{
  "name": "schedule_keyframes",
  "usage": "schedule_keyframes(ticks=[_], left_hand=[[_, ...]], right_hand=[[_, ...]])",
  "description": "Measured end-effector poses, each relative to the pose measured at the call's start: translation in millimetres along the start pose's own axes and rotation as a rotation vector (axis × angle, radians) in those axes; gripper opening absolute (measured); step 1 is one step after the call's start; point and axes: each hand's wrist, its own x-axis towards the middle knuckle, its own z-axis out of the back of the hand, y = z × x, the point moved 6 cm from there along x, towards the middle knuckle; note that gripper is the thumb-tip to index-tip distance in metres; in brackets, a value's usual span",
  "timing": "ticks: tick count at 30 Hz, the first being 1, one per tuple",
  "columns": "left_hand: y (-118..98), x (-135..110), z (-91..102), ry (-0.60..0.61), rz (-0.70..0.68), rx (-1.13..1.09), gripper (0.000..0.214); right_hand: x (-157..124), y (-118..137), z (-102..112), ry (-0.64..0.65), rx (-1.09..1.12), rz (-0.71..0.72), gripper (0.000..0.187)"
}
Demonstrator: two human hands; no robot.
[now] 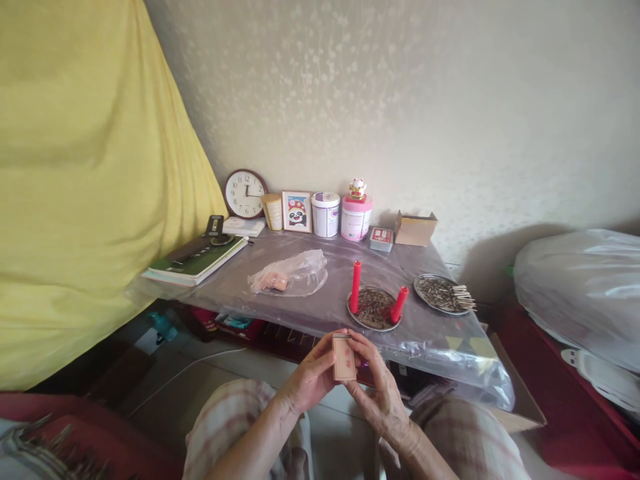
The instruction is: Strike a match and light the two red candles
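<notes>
"What are you worrying about, with both hands so busy?"

"I'm minding the grip. My left hand (311, 379) and right hand (383, 401) are both clasping the small box (344, 360). If I'm pressing too hard, I'm probably risking a dent, since its walls are looking like thin card."

"And if you're easing off?"

"Then I'm risking a drop. Only my fingers seem to be supporting it, and below my hands the floor (340, 433) is showing between my knees (235, 413). Loose contents, if any, could be spilling from the far end; whether that's standing open, I'm not managing to tell."

"And reaching forward?"

"Just beyond my right hand, the shorter candle (399, 305) is leaning beside the taller candle (355, 287), so a careless knuckle could be toppling it. Farther right, sticks (464, 298) are jutting over a plate (416, 288), where a brushing wrist could be scattering them."

"Where exactly is the box sitting?"

"Between my hands, touching both. My left thumb is pressing its left side, a right finger is curling over its upper right corner, and my right thumb is bracing near its lower end."
</notes>
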Motion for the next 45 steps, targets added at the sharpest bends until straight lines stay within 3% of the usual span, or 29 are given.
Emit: schedule_keyframes(ticks=[29, 45], left_hand=[[12, 0, 7.4, 0.007, 0.025, -0.009, 0.036], [16, 2, 6.9, 0.009, 0.049, -0.025, 0.035]], right_hand=[[-6, -1, 5, 0.027, -0.084, 0.042, 0.046], [-4, -2, 8, 0.036, 0.033, -0.028, 0.038]])
